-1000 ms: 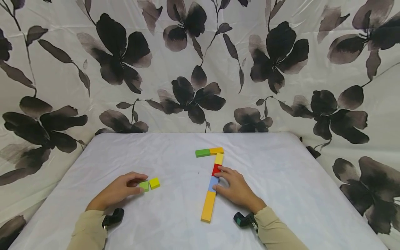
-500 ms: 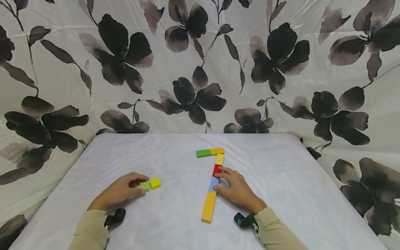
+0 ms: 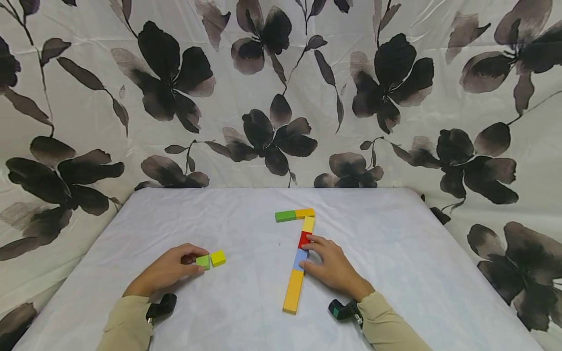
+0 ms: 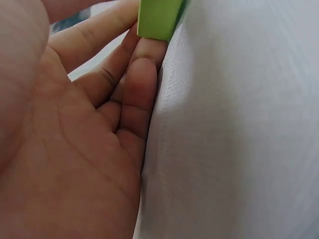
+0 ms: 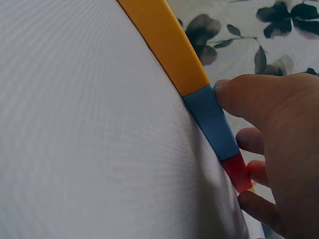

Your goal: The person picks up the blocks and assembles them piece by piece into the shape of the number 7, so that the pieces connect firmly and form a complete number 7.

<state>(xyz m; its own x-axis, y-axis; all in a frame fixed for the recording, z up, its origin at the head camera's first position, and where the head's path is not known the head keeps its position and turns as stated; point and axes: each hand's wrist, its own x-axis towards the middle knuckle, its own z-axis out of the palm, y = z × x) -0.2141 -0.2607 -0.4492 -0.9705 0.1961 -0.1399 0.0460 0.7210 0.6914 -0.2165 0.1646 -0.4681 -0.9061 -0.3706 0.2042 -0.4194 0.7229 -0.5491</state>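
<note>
On the left of the table, my left hand (image 3: 169,267) holds a light green block (image 3: 203,262) between thumb and fingers. A yellow block (image 3: 217,258) lies just to its right. The left wrist view shows the green block (image 4: 158,19) at the fingertips, low against the cloth. My right hand (image 3: 335,268) touches the right side of a row of blocks, thumb at the blue block (image 3: 300,257) and fingertips at the red block (image 3: 304,239). A long orange block (image 3: 292,292) joins the blue one's near end. A pale yellow block (image 3: 309,224) continues the row beyond the red.
At the row's far end, a green block (image 3: 285,216) and an orange block (image 3: 304,213) lie crosswise, extending left. A white cloth (image 3: 246,302) covers the table. A floral sheet (image 3: 325,161) hangs behind it. Black wrist devices (image 3: 162,305) sit at both sleeves.
</note>
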